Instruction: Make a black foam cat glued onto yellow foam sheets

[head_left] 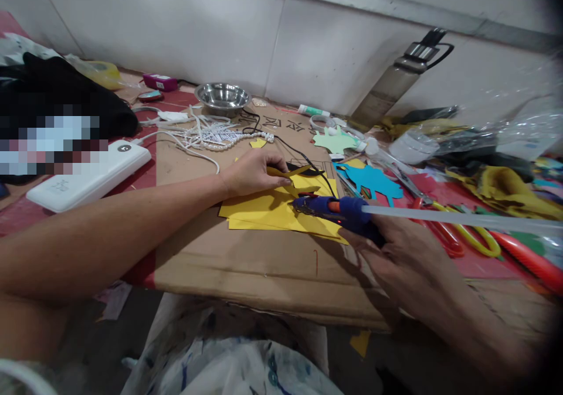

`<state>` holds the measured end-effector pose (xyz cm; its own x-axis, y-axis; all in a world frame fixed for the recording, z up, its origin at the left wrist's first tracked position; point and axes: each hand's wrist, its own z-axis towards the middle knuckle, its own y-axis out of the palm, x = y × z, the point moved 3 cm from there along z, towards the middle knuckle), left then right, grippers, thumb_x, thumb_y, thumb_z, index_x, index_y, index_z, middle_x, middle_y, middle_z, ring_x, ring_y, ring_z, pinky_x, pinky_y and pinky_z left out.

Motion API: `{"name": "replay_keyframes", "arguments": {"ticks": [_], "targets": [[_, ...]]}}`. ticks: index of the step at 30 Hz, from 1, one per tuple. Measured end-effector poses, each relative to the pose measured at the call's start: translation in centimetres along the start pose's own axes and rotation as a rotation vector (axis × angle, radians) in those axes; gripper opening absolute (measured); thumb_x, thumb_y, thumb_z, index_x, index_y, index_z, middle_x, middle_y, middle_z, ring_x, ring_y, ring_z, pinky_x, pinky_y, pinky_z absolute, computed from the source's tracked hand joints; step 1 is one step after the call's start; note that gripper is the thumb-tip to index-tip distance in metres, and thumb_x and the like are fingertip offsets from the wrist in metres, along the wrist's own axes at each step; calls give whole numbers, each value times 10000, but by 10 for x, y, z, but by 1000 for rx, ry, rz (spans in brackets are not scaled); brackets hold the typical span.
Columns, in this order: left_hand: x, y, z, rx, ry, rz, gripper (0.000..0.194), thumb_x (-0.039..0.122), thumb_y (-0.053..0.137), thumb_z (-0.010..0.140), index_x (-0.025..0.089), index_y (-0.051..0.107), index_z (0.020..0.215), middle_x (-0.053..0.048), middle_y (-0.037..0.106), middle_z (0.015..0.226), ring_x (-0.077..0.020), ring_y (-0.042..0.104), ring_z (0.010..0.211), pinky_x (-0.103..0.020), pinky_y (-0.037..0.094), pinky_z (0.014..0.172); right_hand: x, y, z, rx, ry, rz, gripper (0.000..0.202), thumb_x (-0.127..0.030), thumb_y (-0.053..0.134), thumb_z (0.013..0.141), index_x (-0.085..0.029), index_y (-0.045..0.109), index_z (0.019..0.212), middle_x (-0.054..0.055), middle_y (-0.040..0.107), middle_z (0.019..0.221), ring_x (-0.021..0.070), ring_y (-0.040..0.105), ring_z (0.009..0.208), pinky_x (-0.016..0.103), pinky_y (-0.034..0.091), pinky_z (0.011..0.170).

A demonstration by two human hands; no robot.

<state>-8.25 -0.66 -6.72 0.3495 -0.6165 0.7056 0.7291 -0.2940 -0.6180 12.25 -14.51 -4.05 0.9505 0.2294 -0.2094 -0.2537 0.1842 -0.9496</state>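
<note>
Clothing [246, 363] with dark and blue markings covers the person's lap at the lower edge, and a white cable [26, 374] crosses the lower left corner. A yellow scrap [360, 342] lies below the edge of the desk [497, 266], which is red and largely covered by a cardboard sheet [229, 266].

Right hand [398, 248]: grip closed around the handle of a blue hot glue gun [356, 212], a red light showing on its body. A translucent glue stick [461, 214] runs from its rear towards the right edge. The nozzle points left, over stacked yellow sheets [259, 213] on the cardboard; whether it touches them cannot be told.

Left hand [250, 173]: grip pinched, thumb and fingers together on a narrow yellow strip [308, 175] above the far part of the stack, near the nozzle.

Right of the gun lie scissors [444, 231] with red and yellow loops, partly behind the glue stick. At far left sits a white power bank [88, 178], beside black fabric [79, 84].

Beyond the hands are a blue animal-shaped cutout [369, 181], a pale green cutout [335, 141], tangled white cords [193, 131] and a string of pearl-like beads [233, 143]. Farther back stand a steel bowl [223, 97] and a grey bottle [387, 84] with a black lid, near the tiled wall [308, 49].
</note>
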Motion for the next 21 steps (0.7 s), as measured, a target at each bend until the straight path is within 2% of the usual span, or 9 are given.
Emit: {"name": "replay_keyframes", "arguments": {"ticks": [3,6,10,13,21], "targets": [[0,0,0,-8,4,-16,122,252,724,729,146,668,747,1,679,736,-116,582,704,-238,430,677,5,-3,-5,-47,89,7,271,-389,476,878,-188,656,904,93,671,746,226,574,597,319,386,536],[1,0,0,-5,8,-20,118,242,731,720,147,663,736,2,681,738,-114,580,697,-237,433,677,7,-5,-8,-10,124,4,336,-470,466,861,-193,652,903,102,671,749,244,574,599,345,403,544],[2,0,0,-3,5,-21,115,237,732,724,146,662,736,-3,678,741,-115,578,704,-239,434,681,3,-3,-7,-33,98,-20,330,-444,437,894,-193,646,845,94,615,674,252,569,626,348,403,562],[2,-1,0,-4,1,-11,115,238,733,723,147,664,732,0,670,731,-115,574,699,-239,432,679,1,-2,-5,-74,97,15,308,-415,455,901,-185,658,881,94,643,714,246,584,646,334,406,558],[2,0,0,2,3,-20,121,244,734,717,146,664,729,-1,669,734,-116,573,701,-242,424,672,4,-7,-7,-22,116,89,280,-400,498,860,-182,661,927,94,701,797,243,613,663,326,419,555]]}}
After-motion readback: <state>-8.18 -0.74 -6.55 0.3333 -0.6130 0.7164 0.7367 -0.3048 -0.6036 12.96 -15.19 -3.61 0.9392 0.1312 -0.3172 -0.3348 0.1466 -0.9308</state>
